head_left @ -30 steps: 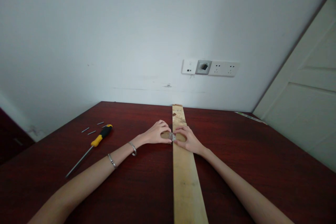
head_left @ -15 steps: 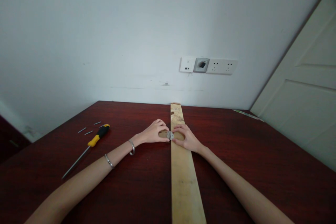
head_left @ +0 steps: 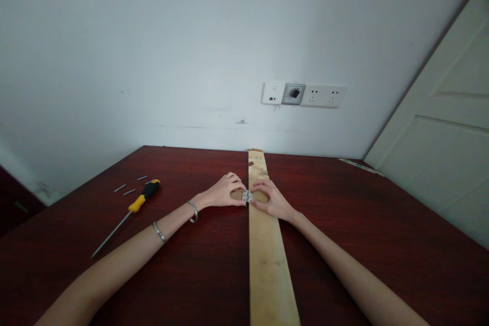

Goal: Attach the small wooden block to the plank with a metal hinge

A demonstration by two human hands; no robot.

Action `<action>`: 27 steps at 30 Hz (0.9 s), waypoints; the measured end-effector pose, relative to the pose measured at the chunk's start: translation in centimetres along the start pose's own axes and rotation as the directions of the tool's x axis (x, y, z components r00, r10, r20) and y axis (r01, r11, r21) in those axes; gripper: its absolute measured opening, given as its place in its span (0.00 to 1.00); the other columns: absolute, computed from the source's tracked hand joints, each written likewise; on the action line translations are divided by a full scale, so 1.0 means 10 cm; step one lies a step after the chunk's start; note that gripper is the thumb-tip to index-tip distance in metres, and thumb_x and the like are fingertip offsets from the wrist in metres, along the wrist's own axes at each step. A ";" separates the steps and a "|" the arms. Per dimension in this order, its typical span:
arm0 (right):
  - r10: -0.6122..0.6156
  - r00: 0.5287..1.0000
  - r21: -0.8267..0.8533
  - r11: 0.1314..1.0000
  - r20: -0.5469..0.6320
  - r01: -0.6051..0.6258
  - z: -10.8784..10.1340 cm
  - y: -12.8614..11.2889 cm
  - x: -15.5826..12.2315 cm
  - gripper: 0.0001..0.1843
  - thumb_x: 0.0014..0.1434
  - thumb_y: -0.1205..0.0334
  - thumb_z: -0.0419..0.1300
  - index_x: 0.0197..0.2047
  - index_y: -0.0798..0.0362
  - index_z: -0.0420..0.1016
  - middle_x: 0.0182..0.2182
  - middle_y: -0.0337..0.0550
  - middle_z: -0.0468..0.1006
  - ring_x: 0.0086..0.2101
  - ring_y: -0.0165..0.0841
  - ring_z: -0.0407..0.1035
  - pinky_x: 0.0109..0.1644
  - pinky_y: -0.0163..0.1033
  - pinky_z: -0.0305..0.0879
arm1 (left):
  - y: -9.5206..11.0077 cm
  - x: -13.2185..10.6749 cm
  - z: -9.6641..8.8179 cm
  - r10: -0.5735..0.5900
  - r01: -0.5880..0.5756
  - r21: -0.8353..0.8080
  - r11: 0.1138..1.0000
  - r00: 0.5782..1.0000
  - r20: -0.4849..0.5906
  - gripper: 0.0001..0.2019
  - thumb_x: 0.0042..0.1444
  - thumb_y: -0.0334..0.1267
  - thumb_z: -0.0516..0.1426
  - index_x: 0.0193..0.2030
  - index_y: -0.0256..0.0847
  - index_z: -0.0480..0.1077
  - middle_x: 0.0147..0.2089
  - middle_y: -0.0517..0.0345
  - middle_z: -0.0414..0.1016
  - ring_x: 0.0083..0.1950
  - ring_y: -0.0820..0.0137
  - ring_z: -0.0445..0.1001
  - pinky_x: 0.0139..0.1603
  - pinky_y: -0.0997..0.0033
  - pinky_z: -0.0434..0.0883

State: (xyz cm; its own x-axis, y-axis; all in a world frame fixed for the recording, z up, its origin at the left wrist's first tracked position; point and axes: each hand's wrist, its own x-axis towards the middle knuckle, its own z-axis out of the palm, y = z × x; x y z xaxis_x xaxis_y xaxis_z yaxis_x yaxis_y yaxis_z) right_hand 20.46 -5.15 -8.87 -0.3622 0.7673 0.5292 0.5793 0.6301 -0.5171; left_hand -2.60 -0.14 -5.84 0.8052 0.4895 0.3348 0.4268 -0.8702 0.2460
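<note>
Between the fingertips of the left hand (head_left: 225, 191) and right hand (head_left: 274, 201), the small silver-grey, two-leaved metal hinge (head_left: 247, 196) shows its holed faces brighter and more plainly than a second ago.

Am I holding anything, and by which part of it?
A small metal hinge, at the left edge of the wooden board: your left hand seems to pinch its left leaf, your right hand its right leaf.

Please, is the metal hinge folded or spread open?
Spread open: the metal hinge shows its two leaves side by side.
</note>
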 end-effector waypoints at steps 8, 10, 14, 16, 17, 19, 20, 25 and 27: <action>-0.002 1.000 0.002 1.000 0.006 0.002 0.00 0.01 0.00 0.14 0.52 0.58 0.65 0.42 0.50 0.75 0.46 0.47 0.72 0.49 0.41 0.64 0.58 0.51 0.58 | -0.01 -0.01 0.00 0.004 -0.004 0.000 1.000 1.000 0.011 0.21 0.50 0.53 0.63 0.46 0.44 0.72 0.47 0.52 0.67 0.51 0.61 0.62 0.53 0.62 0.63; -0.001 1.000 0.005 1.000 0.002 0.001 0.00 0.01 -0.01 0.14 0.52 0.58 0.65 0.42 0.50 0.75 0.46 0.47 0.72 0.50 0.41 0.64 0.58 0.51 0.58 | -0.01 -0.01 0.00 0.006 -0.006 0.000 1.000 1.000 0.011 0.21 0.50 0.53 0.63 0.46 0.43 0.73 0.47 0.52 0.67 0.51 0.61 0.61 0.53 0.62 0.63; 0.014 1.000 0.009 1.000 0.002 -0.014 0.01 0.01 -0.01 0.14 0.52 0.58 0.65 0.42 0.49 0.75 0.46 0.46 0.72 0.50 0.41 0.64 0.58 0.51 0.59 | -0.01 0.00 0.00 0.000 0.000 -0.010 1.000 1.000 0.016 0.21 0.50 0.53 0.63 0.46 0.43 0.73 0.47 0.52 0.68 0.51 0.61 0.62 0.53 0.61 0.63; 0.017 1.000 0.011 1.000 -0.001 -0.017 0.01 0.01 -0.01 0.13 0.51 0.58 0.65 0.42 0.49 0.75 0.46 0.46 0.72 0.50 0.41 0.64 0.58 0.51 0.59 | -0.01 0.00 0.00 0.001 -0.001 -0.017 1.000 1.000 0.016 0.21 0.50 0.53 0.63 0.46 0.44 0.73 0.46 0.52 0.68 0.51 0.61 0.62 0.53 0.61 0.63; 0.018 1.000 0.012 1.000 -0.003 -0.017 0.01 0.00 -0.01 0.13 0.51 0.59 0.65 0.42 0.49 0.75 0.46 0.46 0.72 0.50 0.41 0.64 0.58 0.51 0.59 | -0.02 0.00 0.00 0.003 -0.002 -0.019 1.000 1.000 0.015 0.21 0.50 0.53 0.63 0.46 0.44 0.73 0.46 0.52 0.68 0.51 0.61 0.62 0.53 0.61 0.63; 0.020 1.000 0.014 1.000 -0.002 -0.020 0.00 -0.01 0.00 0.13 0.51 0.59 0.65 0.42 0.49 0.75 0.46 0.46 0.72 0.50 0.41 0.64 0.58 0.51 0.59 | -0.02 0.00 0.00 0.005 -0.005 -0.023 1.000 1.000 0.013 0.21 0.50 0.53 0.63 0.46 0.43 0.73 0.47 0.52 0.68 0.51 0.61 0.62 0.53 0.62 0.63; 0.025 1.000 0.014 1.000 -0.001 -0.025 0.00 -0.01 0.00 0.13 0.51 0.59 0.65 0.42 0.49 0.75 0.45 0.46 0.72 0.50 0.41 0.65 0.58 0.51 0.59 | -0.02 0.00 0.00 0.006 -0.006 -0.026 1.000 1.000 0.013 0.21 0.50 0.53 0.63 0.46 0.43 0.73 0.47 0.52 0.68 0.51 0.61 0.62 0.53 0.62 0.63; 0.039 0.999 0.016 0.999 0.005 -0.040 0.00 -0.02 0.00 0.14 0.51 0.59 0.65 0.42 0.49 0.75 0.46 0.46 0.72 0.50 0.42 0.64 0.58 0.52 0.58 | -0.02 -0.01 0.00 0.008 -0.007 -0.039 0.999 1.000 0.008 0.21 0.50 0.52 0.63 0.46 0.43 0.73 0.46 0.53 0.68 0.51 0.61 0.62 0.53 0.63 0.64; 0.034 0.999 0.018 0.999 0.005 -0.034 0.00 -0.01 0.00 0.14 0.51 0.59 0.65 0.42 0.49 0.75 0.46 0.46 0.72 0.50 0.41 0.64 0.58 0.52 0.59 | -0.01 -0.01 0.00 0.008 -0.008 -0.038 0.999 1.000 0.007 0.21 0.50 0.53 0.63 0.46 0.43 0.73 0.46 0.53 0.68 0.51 0.62 0.62 0.53 0.63 0.64</action>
State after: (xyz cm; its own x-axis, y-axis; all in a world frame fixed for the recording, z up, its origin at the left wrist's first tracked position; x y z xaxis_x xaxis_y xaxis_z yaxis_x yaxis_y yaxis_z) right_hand 20.38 -5.23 -8.82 -0.3460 0.7892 0.5075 0.5780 0.6053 -0.5473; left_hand -2.72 -0.08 -5.93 0.8112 0.4823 0.3307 0.4048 -0.8712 0.2778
